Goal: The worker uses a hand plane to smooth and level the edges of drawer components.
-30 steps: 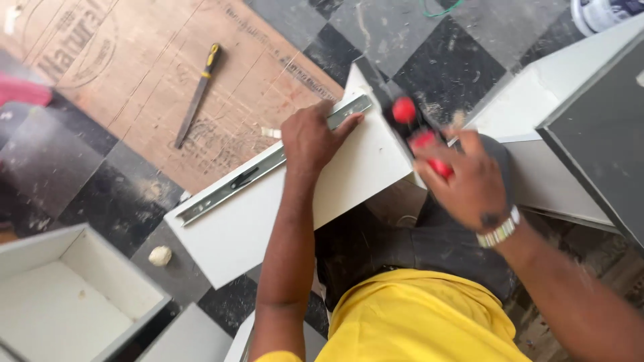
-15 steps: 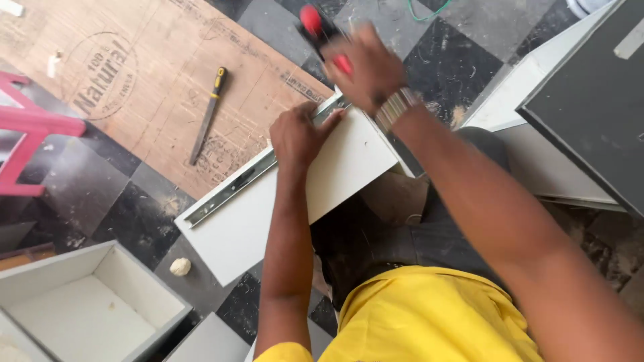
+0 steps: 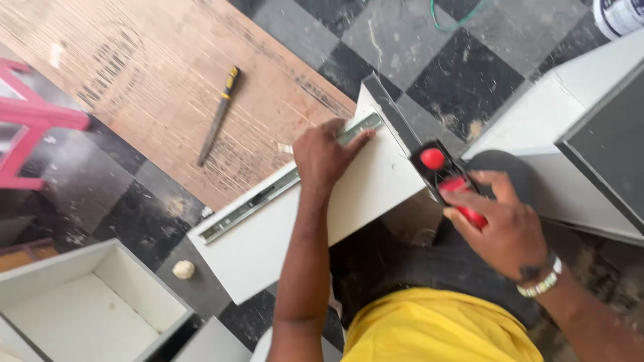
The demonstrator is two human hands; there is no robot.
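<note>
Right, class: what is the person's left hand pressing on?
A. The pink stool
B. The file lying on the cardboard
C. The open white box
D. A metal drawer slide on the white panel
D: the left hand lies on the metal drawer slide along the white panel, while the right hand holds a red-handled tool.

A matt white laminated panel (image 3: 322,214) carries a bright metal drawer slide (image 3: 282,188) along its far edge. The tool (image 3: 446,181) at right shows black casing with glossy red plastic knobs. Behind lies scratched, rough brown board (image 3: 154,80) (a yellow-handled steel file (image 3: 218,115) on it) over dusty black-and-grey checked tiles (image 3: 463,80).
</note>
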